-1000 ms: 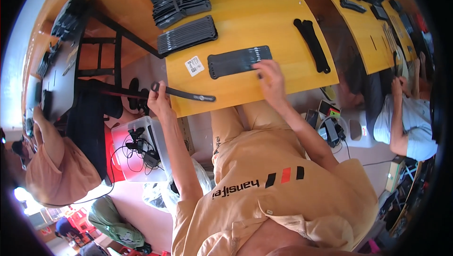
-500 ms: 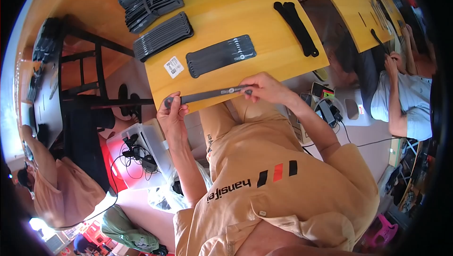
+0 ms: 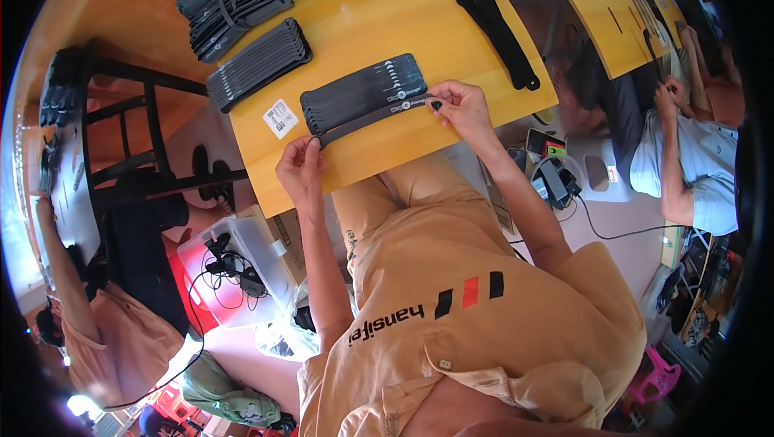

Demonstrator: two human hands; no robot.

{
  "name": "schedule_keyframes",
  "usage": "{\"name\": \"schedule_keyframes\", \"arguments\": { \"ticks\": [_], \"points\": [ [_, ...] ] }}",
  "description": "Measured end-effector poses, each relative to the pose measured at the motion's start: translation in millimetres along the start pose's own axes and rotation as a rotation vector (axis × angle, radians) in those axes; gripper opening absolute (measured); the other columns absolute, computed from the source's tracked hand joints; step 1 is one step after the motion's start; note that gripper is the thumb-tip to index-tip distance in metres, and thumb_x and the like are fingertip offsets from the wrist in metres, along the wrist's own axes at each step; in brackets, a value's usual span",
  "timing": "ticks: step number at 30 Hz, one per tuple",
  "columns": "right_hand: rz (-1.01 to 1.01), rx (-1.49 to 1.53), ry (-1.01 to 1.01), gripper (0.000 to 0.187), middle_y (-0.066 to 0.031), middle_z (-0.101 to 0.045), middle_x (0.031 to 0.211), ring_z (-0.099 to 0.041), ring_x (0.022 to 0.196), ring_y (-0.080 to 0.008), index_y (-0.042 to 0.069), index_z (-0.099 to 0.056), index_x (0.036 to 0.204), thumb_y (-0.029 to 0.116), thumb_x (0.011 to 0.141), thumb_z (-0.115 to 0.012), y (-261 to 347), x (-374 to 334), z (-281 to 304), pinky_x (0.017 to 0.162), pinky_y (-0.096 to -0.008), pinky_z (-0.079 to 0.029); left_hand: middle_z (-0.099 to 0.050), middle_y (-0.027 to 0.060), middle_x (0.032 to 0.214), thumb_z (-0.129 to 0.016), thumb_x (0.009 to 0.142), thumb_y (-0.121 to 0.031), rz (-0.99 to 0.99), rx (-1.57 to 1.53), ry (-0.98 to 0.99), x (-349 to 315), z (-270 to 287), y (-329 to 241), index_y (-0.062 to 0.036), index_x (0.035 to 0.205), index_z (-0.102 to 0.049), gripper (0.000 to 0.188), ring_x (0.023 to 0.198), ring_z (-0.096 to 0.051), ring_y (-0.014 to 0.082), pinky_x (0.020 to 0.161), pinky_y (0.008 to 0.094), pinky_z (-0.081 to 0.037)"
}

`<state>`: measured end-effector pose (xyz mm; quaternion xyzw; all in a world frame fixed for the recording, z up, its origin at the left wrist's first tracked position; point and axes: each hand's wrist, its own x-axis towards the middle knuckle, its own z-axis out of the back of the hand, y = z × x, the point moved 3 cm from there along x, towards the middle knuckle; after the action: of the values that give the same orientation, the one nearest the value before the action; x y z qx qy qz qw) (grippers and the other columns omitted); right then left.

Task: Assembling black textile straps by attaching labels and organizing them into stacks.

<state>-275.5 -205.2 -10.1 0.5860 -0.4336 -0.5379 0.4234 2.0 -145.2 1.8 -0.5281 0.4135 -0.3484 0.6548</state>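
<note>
I hold a dark grey flat strap [image 3: 372, 119] with pale print stretched between my hands. The fingers of my left hand [image 3: 301, 171] pinch its left end, and those of my right hand [image 3: 465, 111] pinch its right end. It lies along the near edge of a row of overlapping matching straps [image 3: 355, 94] on the yellow table [image 3: 379, 14]. Left of that row is a white printed label [image 3: 280, 118]. Beyond the label lies another layered row of straps [image 3: 260, 64], with a banded bundle of straps [image 3: 234, 8] behind it.
Two long black straps [image 3: 498, 40] lie at the table's right side. Below on the left stands a clear bin [image 3: 282, 292] with cables. Chargers and cords [image 3: 556, 179] sit at lower right. People work on both sides, one at another yellow table [image 3: 597, 26].
Both hands have moved away from me with the strap, bringing it down against the near edge of the row. The view has shifted slightly.
</note>
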Motion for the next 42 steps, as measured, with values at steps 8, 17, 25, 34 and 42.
{"name": "schedule_keyframes", "arguments": {
  "ticks": [8, 17, 25, 34, 42],
  "points": [
    [0.236, -0.281, -0.123, 0.01, -0.0014, -0.061, 0.07, -0.053, 0.062, -0.0056, -0.002, -0.063, 0.085, -0.006, 0.075, -0.064, -7.8, 5.4, -0.6, 0.056, -0.0196, -0.044, -0.058, -0.0003, 0.069, -0.063, 0.081, -0.005, -0.061, 0.103, -0.061, 12.3, -5.1, 7.3, 0.0011, 0.086, -0.062, 0.008, 0.061, -0.05, 0.0037, 0.055, 0.0162, -0.04],
    [0.202, -0.197, -0.123, 0.011, -0.0014, -0.059, 0.069, -0.052, 0.059, -0.0045, -0.002, -0.062, 0.086, -0.007, 0.076, -0.062, -11.1, 9.3, -3.9, 0.052, -0.0182, -0.043, -0.056, -0.001, 0.066, -0.064, 0.08, -0.004, -0.11, 0.216, -0.09, 16.3, -6.3, 5.5, 0.0022, 0.085, -0.062, 0.008, 0.057, -0.047, 0.0043, 0.052, 0.0181, -0.038],
    [0.177, -0.236, -0.191, 0.009, -0.0043, -0.06, 0.066, -0.053, 0.058, -0.0066, -0.004, -0.062, 0.083, -0.007, 0.074, -0.061, -6.7, 7.7, -6.1, 0.053, -0.0209, -0.044, -0.053, -0.0018, 0.062, -0.064, 0.081, -0.004, -0.082, 0.213, -0.089, 15.7, -11.3, -0.6, 0.0015, 0.082, -0.06, 0.007, 0.052, -0.044, 0.0038, 0.047, 0.0182, -0.034],
    [0.21, -0.296, -0.211, 0.01, -0.0013, -0.059, 0.069, -0.05, 0.055, -0.0034, -0.002, -0.063, 0.086, -0.006, 0.078, -0.059, -6.0, 11.0, -8.6, 0.046, -0.0186, -0.041, -0.053, -0.0011, 0.061, -0.064, 0.081, -0.004, -0.083, 0.187, -0.083, 18.5, -10.7, 5.4, 0.001, 0.082, -0.06, 0.007, 0.05, -0.044, 0.0042, 0.044, 0.0182, -0.035],
    [0.318, -0.371, -0.266, 0.009, -0.0093, -0.061, 0.063, -0.057, 0.054, -0.0131, -0.002, -0.062, 0.079, -0.005, 0.07, -0.063, -4.3, 11.2, -10.3, 0.051, -0.0248, -0.045, -0.054, -0.0015, 0.063, -0.064, 0.081, -0.008, -0.095, 0.216, -0.098, 18.7, -11.0, 5.5, -0.0012, 0.082, -0.06, 0.008, 0.05, -0.043, 0.0042, 0.044, 0.0179, -0.033]
  ]
}}
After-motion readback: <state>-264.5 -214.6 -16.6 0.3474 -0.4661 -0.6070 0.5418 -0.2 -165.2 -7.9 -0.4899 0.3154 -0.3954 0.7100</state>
